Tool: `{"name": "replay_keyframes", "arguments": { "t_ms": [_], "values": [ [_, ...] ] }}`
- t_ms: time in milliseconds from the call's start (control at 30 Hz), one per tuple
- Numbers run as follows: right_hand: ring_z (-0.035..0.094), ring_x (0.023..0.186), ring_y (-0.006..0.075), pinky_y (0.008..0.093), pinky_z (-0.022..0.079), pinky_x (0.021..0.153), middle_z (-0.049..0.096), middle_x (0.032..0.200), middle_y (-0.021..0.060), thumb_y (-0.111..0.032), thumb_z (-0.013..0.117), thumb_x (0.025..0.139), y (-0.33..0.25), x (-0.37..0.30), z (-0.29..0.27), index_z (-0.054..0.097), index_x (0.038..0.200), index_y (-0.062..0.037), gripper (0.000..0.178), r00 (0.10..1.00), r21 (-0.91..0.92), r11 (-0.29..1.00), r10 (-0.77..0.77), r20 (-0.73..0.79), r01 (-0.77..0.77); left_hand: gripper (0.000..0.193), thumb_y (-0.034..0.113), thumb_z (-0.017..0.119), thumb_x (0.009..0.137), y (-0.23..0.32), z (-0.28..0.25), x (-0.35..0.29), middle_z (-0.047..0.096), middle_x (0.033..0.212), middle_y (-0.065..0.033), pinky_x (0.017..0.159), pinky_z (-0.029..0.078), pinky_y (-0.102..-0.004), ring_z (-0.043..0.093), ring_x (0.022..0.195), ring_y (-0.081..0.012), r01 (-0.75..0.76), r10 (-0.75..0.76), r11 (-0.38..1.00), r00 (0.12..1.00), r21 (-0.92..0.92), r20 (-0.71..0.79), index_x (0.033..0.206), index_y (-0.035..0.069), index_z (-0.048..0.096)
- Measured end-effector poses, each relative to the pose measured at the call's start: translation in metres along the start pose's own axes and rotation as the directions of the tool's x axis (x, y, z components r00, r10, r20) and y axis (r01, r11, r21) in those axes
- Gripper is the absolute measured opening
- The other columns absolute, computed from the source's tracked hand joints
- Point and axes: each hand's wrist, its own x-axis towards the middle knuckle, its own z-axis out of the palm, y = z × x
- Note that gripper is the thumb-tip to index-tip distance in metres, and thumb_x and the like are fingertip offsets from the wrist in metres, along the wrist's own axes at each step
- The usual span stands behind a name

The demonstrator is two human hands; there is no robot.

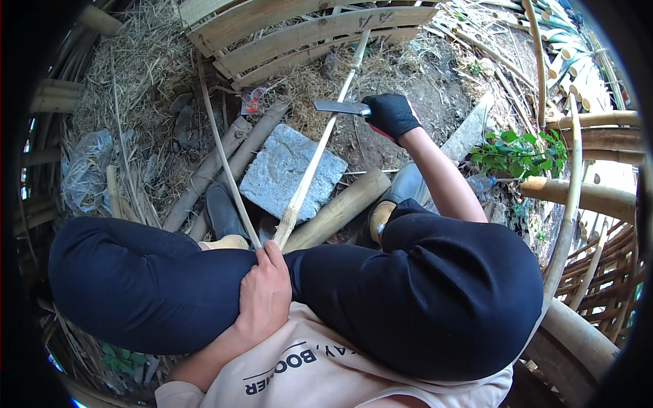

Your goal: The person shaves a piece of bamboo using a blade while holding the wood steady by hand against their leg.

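My right hand [392, 117], in a black glove, is closed round the handle of a knife with a broad, flat metal blade [337, 107]. That blade lies across the upper part of a long pale bamboo strip [314, 163], which slants over a grey stone block [279, 166]. Between my knees, my bare left hand [266, 289] closes at the strip's near end. A thinner bamboo strip [222, 153] also runs down to its fingers, so the two form a narrow V. How the left fingers wrap their ends is partly hidden.
A thick bamboo pole [347, 207] lies right of the block, and more poles [221, 153] lie left. Beyond is a slatted wooden crate [306, 34]. A clear plastic bag [87, 170] lies among straw at left. Green leaves [520, 151] and bamboo rails [581, 194] stand at right.
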Motion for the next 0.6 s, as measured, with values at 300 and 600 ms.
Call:
{"name": "replay_keyframes", "arguments": {
  "t_ms": [300,600],
  "values": [
    [0.075,0.095,0.0361,0.0463,0.059,0.084,0.077,0.100,0.0178,-0.031,0.061,0.090,0.041,0.009,-0.009,0.079,0.108,-0.0163,0.029,0.945,-0.022,0.945,0.324,-0.042,-0.326,0.025,-0.002,0.054,0.094,0.002,-0.003,0.006,0.064,0.096,-0.0247,0.061,0.061,-0.0419,0.073,0.074,-0.0373,0.016,-0.014,0.991,1.000,-0.131,0.020,0.118,-0.008,0.047],
    [0.074,0.088,0.0372,0.0491,0.058,0.079,0.075,0.091,0.0175,-0.032,0.067,0.087,0.020,0.010,-0.004,0.077,0.104,-0.0182,0.024,0.995,-0.073,0.995,0.068,-0.066,-0.073,0.025,0.004,0.054,0.097,0.000,-0.003,0.004,0.066,0.094,-0.0198,0.059,0.062,-0.0337,0.075,0.071,-0.0291,-0.023,0.023,0.999,1.000,-0.024,-0.008,0.118,-0.008,0.048]
  ]
}}
